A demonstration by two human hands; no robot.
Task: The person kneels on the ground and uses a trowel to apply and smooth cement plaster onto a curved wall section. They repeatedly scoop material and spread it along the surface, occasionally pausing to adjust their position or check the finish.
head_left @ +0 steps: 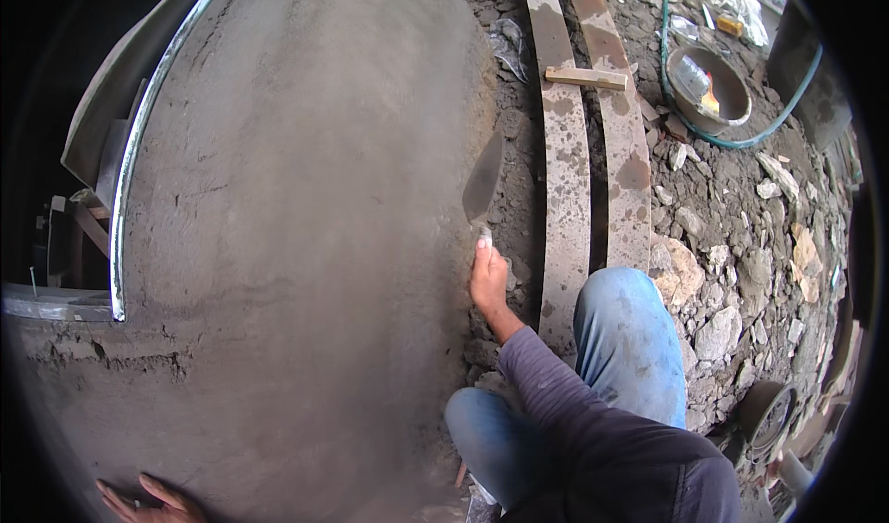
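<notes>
My right hand [489, 280] is closed round the handle of a pointed trowel [483, 180]. Its grey blade points away from me, along the right edge of a broad surface of smooth grey mortar [306, 199]. Whether the blade touches the mortar, I cannot tell. At the lower left, my left hand [157, 503] has its fingers spread against the same mortar; the lower frame edge cuts it off. Rough, pitted patches [120, 356] show in the mortar near the opening on the left.
Two long, mortar-spotted planks [567, 162] run beside the mortar, a short wooden piece [585, 78] across them. A round basin [736, 106] holds a brush and a clear bottle; a green hose [755, 142] curves round it. Rubble [718, 333] covers the right. A pale-edged opening [118, 208] lies left.
</notes>
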